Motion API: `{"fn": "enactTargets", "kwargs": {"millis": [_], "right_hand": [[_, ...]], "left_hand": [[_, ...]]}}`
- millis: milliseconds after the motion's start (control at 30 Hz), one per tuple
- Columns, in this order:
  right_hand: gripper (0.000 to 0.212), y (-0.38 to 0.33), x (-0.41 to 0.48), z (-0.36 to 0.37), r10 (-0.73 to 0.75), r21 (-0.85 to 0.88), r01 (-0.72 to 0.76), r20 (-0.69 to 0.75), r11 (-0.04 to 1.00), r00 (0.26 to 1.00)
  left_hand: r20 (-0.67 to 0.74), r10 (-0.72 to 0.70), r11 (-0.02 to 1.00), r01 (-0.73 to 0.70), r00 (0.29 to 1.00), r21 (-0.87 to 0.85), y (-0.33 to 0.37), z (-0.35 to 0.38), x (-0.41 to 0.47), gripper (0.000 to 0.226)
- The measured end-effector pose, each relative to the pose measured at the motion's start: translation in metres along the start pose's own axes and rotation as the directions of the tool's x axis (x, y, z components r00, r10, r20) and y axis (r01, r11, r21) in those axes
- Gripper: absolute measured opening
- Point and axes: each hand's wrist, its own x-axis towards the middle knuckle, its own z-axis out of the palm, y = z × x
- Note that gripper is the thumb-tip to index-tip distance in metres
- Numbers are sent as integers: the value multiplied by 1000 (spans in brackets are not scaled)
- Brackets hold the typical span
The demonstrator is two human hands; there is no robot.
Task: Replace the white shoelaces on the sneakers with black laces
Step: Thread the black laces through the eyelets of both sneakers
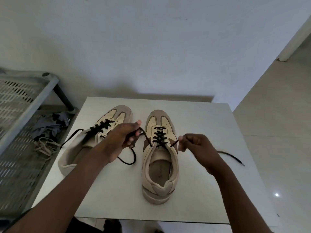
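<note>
Two beige sneakers stand on a white table (202, 190), toes pointing away from me. The right sneaker (159, 169) carries a black lace (159, 138) crossed through its eyelets. My left hand (123, 137) pinches the left end of that lace, which loops down onto the table behind it. My right hand (196, 146) pinches the right end, whose tail (233, 157) trails blurred past my wrist. The left sneaker (94, 140) is laced in black too, with loose ends beside it; my left forearm covers part of it.
A grey perforated rack (21, 125) stands left of the table. On its lower shelf lie pale white laces (44, 146) and a bundle of dark cloth (50, 126). A white wall is behind the table, pale floor to the right.
</note>
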Motion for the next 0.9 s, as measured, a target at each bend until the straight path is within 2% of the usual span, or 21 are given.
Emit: {"fn": "enactTargets", "kwargs": {"millis": [33,100,167,233,333,400,433,500,567,633,667,733,767,800,833,867,900], "right_hand": [[35,-8,-2,-2,-35,166,39,-26,985,999],[41,-22,-1,-1,-94,351,126,-109,928,990],[41,-32,3,2,-116,423,184,-181,887,976],[41,-42,7,3,-140,463,231,-222,855,965],[42,-60,16,4,-184,567,244,-163,786,969],[40,-71,23,7,-159,641,182,-95,746,983],[39,-74,26,9,-139,642,156,-77,751,987],[37,-74,31,14,-96,592,116,-66,797,993],[34,-68,33,18,-71,547,92,-59,832,996],[33,-63,35,19,-69,524,79,-38,848,997],[32,-60,35,18,-70,517,72,-23,853,997],[31,-58,35,15,-79,505,64,8,861,997],[31,-57,35,14,-83,493,61,23,868,996],[31,-55,34,14,-85,478,58,35,877,996],[31,-54,32,13,-84,464,54,45,884,995],[30,-52,31,13,-79,457,47,53,888,995],[30,-51,29,14,-78,454,42,60,890,995]], "left_hand": [[9,12,998,-11,1000,-57,1,2,0,36],[42,65,990,-60,997,-124,3,5,-2,30],[37,108,987,-102,994,-127,8,8,-4,33],[-25,152,987,-153,988,-57,16,11,-6,34],[-44,205,977,-202,978,73,26,13,-10,35],[6,215,967,-214,977,142,33,18,-15,28],[18,225,951,-223,974,212,37,22,-18,33],[-2,274,845,-240,962,478,44,28,-22,33],[-39,421,582,-237,906,778,49,30,-23,28],[-43,545,370,-194,837,908,54,29,-26,31],[-42,565,325,-175,824,929,56,30,-28,36],[-64,548,297,-123,834,947,55,35,-31,49],[-88,517,312,-92,851,946,56,37,-32,54],[-112,461,371,-76,880,926,57,38,-32,56],[-127,349,505,-73,929,860,58,35,-31,54],[-83,207,688,-85,975,720,59,30,-30,48],[16,96,859,-91,995,505,60,26,-29,38]]}}
